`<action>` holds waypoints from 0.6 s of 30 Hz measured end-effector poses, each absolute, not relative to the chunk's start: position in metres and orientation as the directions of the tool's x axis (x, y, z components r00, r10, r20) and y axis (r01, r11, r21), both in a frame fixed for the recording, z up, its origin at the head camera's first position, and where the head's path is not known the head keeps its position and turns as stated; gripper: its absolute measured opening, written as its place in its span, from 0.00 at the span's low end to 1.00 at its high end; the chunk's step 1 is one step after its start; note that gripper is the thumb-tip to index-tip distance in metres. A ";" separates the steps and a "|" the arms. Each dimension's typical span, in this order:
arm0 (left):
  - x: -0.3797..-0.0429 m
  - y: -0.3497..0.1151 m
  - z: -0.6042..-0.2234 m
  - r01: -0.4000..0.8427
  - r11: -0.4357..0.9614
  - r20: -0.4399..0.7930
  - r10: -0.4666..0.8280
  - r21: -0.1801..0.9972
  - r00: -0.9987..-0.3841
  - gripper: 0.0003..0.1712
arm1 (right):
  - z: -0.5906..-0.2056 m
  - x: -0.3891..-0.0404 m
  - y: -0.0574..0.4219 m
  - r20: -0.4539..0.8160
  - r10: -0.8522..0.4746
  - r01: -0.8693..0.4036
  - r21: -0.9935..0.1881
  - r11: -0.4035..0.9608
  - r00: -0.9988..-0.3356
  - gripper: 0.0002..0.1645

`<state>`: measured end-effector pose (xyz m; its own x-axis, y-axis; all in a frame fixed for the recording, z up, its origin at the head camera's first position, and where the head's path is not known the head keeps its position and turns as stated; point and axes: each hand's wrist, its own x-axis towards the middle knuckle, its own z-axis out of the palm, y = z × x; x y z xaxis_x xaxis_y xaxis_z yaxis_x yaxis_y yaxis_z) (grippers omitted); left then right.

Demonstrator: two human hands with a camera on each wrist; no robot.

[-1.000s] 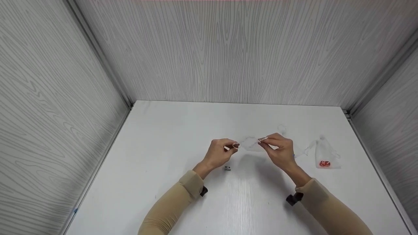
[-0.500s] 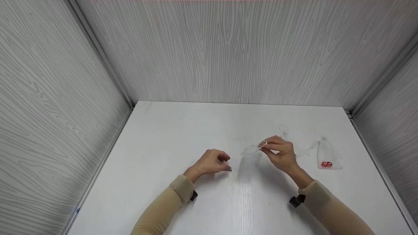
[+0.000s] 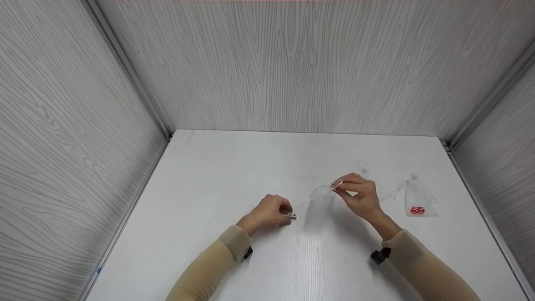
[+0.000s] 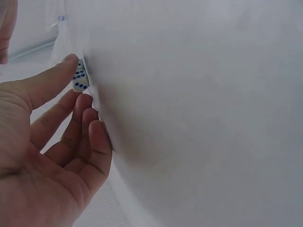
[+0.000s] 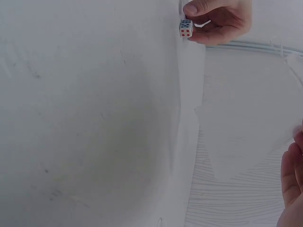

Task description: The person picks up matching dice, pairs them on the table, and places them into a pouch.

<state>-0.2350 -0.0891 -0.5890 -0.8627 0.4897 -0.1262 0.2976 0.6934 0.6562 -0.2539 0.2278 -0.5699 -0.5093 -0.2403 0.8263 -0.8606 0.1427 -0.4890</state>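
Observation:
My left hand (image 3: 266, 211) is low over the white table and pinches small white dice (image 4: 80, 81) between thumb and fingers. Blue dots show on them in the left wrist view, and red dots too in the right wrist view. My right hand (image 3: 361, 198) grips a sheer white drawstring pouch (image 5: 246, 109) at its top edge, a loop of cord standing out at the fingertips. The pouch hangs down to the right of the dice, looking flat and see-through.
On the right of the table (image 3: 234, 163) lies another sheer pouch (image 3: 420, 194) with red dice (image 3: 417, 210) at its bottom. Part of a further sheer pouch and its cord (image 3: 363, 165) shows behind my right hand. Wood-grain panels (image 3: 288, 67) enclose the table at back and sides.
My left hand has let go of the pouch's edge, moved down and left to the dice, and closed its fingers on them. My right hand keeps the pouch, which now hangs down.

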 end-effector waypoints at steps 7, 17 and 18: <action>-0.234 -0.088 -0.589 0.315 0.710 -0.118 0.489 0.630 -0.864 0.11 | -0.569 -0.253 0.228 0.813 -0.235 -0.846 -0.511 0.150 -0.533 0.23; -0.235 -0.090 -0.588 0.315 0.706 -0.109 0.485 0.634 -0.867 0.09 | -0.570 -0.255 0.228 0.806 -0.232 -0.838 -0.515 0.178 -0.545 0.22; -0.236 -0.091 -0.588 0.320 0.703 -0.100 0.486 0.635 -0.868 0.09 | -0.570 -0.255 0.228 0.805 -0.234 -0.838 -0.516 0.177 -0.545 0.22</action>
